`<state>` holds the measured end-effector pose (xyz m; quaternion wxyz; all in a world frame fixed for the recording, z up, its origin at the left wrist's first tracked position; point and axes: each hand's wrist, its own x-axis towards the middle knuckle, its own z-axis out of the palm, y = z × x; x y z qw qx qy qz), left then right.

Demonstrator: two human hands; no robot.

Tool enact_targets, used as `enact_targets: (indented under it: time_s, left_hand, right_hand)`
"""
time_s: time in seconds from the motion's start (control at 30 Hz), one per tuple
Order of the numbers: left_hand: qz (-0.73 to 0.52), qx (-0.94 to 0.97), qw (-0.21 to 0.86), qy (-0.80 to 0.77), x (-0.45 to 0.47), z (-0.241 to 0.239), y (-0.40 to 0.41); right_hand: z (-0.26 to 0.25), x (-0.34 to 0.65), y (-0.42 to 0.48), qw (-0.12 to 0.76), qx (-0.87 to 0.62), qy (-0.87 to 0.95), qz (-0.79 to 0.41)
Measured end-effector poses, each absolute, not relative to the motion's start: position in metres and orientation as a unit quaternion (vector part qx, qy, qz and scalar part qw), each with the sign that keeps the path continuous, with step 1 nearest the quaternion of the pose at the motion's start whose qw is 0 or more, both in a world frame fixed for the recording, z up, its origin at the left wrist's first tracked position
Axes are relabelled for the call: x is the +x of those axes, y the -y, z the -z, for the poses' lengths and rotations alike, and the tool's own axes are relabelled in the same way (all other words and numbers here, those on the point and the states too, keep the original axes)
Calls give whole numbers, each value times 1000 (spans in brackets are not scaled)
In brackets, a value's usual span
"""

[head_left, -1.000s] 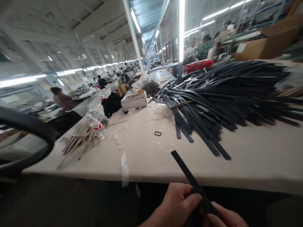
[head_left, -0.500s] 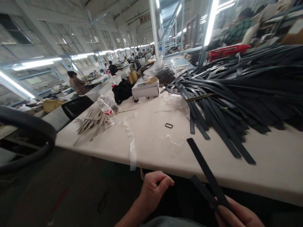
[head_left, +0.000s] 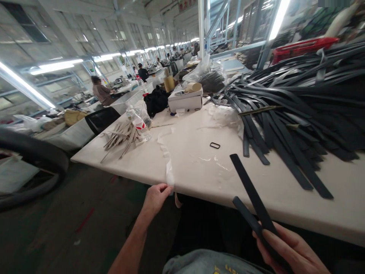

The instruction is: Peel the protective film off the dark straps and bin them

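Note:
My left hand (head_left: 155, 198) is at the table's front edge, thumb and fingers pinched on the lower end of a thin whitish tape strip (head_left: 169, 167). The strip runs back across the tabletop. In my right hand (head_left: 291, 245), at the lower right, is a flat black strap (head_left: 251, 190). It shows as two lengths spreading from my fingers, the shorter one (head_left: 246, 215) in front; whether they are one folded piece is hidden by the hand. Beyond the strap tip, a black rectangular ring (head_left: 215, 145) lies on the table.
A large heap of black straps (head_left: 299, 114) covers the table's right side. On the left lie beige strips (head_left: 121, 137) beside a clear plastic bottle (head_left: 142, 129). Farther back are a white box (head_left: 185, 102) and a black bag (head_left: 156, 101). A person (head_left: 102, 92) sits at another table.
My left hand has moved left and up to the table edge and closed on the tape strip's end. The right hand still holds the strap. The view has shifted slightly.

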<state>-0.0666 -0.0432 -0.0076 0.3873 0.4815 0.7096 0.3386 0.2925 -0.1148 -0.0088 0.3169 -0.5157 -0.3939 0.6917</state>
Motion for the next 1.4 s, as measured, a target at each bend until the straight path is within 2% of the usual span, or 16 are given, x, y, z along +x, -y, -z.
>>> enact_targets:
  time_s: [0.23, 0.37, 0.63, 0.9, 1.1, 1.27, 1.4]
  left_hand:
    - [-456, 312, 594, -584, -23, 20, 44]
    - [-534, 178, 648, -513, 13, 22, 42]
    - [-576, 24, 692, -435, 49, -2, 33]
    - [-562, 49, 714, -415, 56, 8, 41]
    - [-541, 86, 729, -411, 68, 17, 53]
    - [-575, 92, 693, -425, 62, 26, 50]
    - [-602, 76, 666, -434, 55, 28, 50]
  right_hand:
    - [9, 277, 103, 300, -497, 464, -669]
    - [-2, 259, 92, 262, -489, 546, -628]
    - [-3, 235, 85, 245, -506, 623, -545]
    - [-2, 230, 77, 262, -510, 627, -528]
    - [1, 221, 64, 282, -498, 600, -559]
    - [0, 246, 76, 213, -443, 571, -658]
    - [11, 269, 95, 149, -489, 579, -636]
